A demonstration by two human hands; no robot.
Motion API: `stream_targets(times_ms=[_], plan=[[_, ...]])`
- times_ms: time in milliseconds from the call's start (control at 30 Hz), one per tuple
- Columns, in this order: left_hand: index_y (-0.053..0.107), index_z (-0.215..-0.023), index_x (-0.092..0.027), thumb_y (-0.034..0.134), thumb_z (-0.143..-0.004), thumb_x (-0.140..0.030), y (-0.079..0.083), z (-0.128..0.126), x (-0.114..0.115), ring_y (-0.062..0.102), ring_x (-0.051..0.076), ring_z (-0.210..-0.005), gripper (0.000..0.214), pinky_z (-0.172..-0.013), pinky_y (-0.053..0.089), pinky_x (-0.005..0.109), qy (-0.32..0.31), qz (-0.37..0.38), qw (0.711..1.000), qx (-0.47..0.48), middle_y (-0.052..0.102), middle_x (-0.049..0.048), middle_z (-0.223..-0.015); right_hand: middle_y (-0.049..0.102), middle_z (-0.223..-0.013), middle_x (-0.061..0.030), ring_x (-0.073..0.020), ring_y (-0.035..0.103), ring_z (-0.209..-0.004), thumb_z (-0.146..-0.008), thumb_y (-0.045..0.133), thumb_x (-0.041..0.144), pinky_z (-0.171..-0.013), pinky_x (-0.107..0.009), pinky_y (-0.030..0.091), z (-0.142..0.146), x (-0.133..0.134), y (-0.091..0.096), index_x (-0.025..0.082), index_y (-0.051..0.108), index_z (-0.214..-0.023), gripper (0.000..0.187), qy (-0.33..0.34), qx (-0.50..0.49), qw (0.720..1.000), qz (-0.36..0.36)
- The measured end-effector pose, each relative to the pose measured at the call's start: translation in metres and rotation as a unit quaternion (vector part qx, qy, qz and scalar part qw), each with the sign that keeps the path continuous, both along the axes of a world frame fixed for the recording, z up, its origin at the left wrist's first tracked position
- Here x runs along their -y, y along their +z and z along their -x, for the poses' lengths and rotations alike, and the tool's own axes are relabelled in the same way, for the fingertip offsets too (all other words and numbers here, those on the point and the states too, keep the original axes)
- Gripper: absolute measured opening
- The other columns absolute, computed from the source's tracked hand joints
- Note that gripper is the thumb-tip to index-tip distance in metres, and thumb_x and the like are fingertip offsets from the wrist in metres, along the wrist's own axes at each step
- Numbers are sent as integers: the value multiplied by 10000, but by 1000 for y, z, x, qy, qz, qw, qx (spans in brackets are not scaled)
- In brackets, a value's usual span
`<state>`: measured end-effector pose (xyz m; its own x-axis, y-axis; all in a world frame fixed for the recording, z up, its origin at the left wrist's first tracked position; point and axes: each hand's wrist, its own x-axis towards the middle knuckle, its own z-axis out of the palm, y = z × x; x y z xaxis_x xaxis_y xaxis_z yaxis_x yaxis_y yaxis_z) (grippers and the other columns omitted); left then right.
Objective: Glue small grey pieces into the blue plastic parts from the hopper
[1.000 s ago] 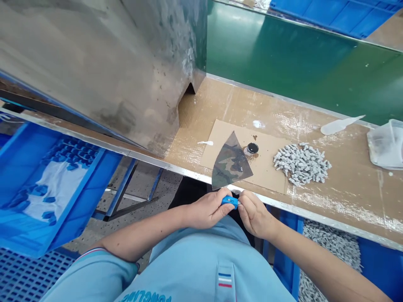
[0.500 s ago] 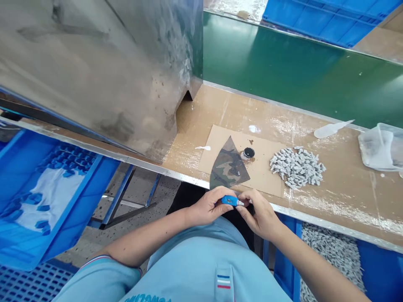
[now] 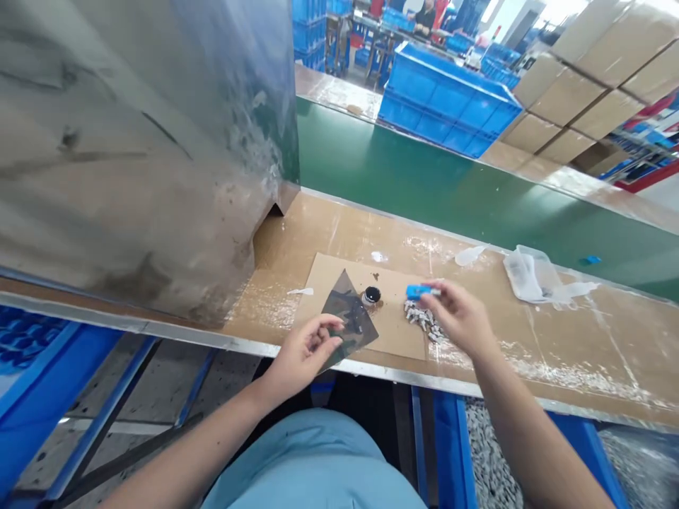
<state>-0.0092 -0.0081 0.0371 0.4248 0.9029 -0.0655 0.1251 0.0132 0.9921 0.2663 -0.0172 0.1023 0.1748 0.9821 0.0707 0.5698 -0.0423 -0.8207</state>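
OK, your R hand (image 3: 460,317) pinches the blue bit (image 3: 418,291) by the gray pile (image 3: 424,322). Your L hand (image 3: 308,350) is loose, half curled, at the camo sheet (image 3: 353,318). Next to that, a sm. black-topped pot (image 3: 372,295) sits w/ cardboard (image 3: 397,341) under it, on the counter (image 3: 509,329).

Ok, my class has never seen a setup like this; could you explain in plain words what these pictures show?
No robot here: a person works bare-handed, wearing one head camera that looks forward and down and takes every picture. The right hand holds a small blue part. The left hand is open and empty over a camouflage-patterned piece; whether it touches is unclear. On the bench lie a cardboard sheet bearing a small jar of something black, and a pile of grey pieces, partly hidden.
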Motion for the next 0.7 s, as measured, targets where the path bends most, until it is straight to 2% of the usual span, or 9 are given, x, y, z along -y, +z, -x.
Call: stream_targets(times_ms=[67,167,233,333,433,500,600,700], plan=[[622,-969,-173,555,-841,-319,-1,3,-16,583,139,-693,205,-665,498,256,54,-25,998,-1,661,54,-865,716,-732,-58,-172,687,-660,-762,764,267,-683,-309,587,-26,-44,7,162,685,-877,175,-100,-108,986,77],[627,-920,-171,548,-824,-332,-10,2,-32,628,164,-733,204,-691,510,270,104,-53,993,-15,682,58,-836,679,-627,-53,-158,661,-578,-729,793,204,-670,-314,602,-52,-109,10,148,632,-706,172,-138,-127,979,78],[635,-896,-171,534,-822,-347,-19,0,-36,646,175,-732,216,-680,516,275,116,-67,990,-35,685,57,-803,660,-611,-41,-159,656,-582,-761,774,222,-676,-323,610,-60,-144,10,154,611,-719,182,-157,-111,980,55],[644,-887,-172,520,-824,-354,-29,-2,-36,656,183,-706,229,-655,524,283,114,-95,987,-62,691,61,-794,684,-769,-42,-145,673,-680,-894,640,310,-709,-324,602,-66,-174,9,128,612,-907,185,-189,-64,980,23],[644,-913,-182,520,-835,-348,-31,-2,-35,670,191,-729,222,-658,537,287,107,-113,985,-68,700,64,-818,683,-963,-76,-117,674,-777,-983,480,310,-776,-300,567,-73,-175,7,87,578,-1091,267,-198,7,980,32],[641,-915,-186,516,-843,-348,-30,-2,-34,676,193,-744,217,-662,542,285,105,-116,985,-66,701,64,-825,691,-962,-77,-123,672,-774,-961,507,270,-785,-309,555,-78,-163,6,86,595,-1095,244,-182,65,979,71],[642,-911,-185,513,-847,-344,-29,-2,-34,664,180,-704,214,-640,534,276,105,-121,985,-70,695,57,-810,714,-830,-49,-180,677,-772,-821,620,133,-786,-336,533,-83,-133,2,141,690,-878,91,-134,165,965,152],[649,-901,-185,510,-846,-322,-30,-3,-33,640,169,-672,203,-627,518,270,102,-135,983,-77,688,47,-794,726,-776,-50,-236,673,-847,-668,607,5,-803,-326,491,-82,-102,-4,197,708,-671,218,-82,257,940,209]])
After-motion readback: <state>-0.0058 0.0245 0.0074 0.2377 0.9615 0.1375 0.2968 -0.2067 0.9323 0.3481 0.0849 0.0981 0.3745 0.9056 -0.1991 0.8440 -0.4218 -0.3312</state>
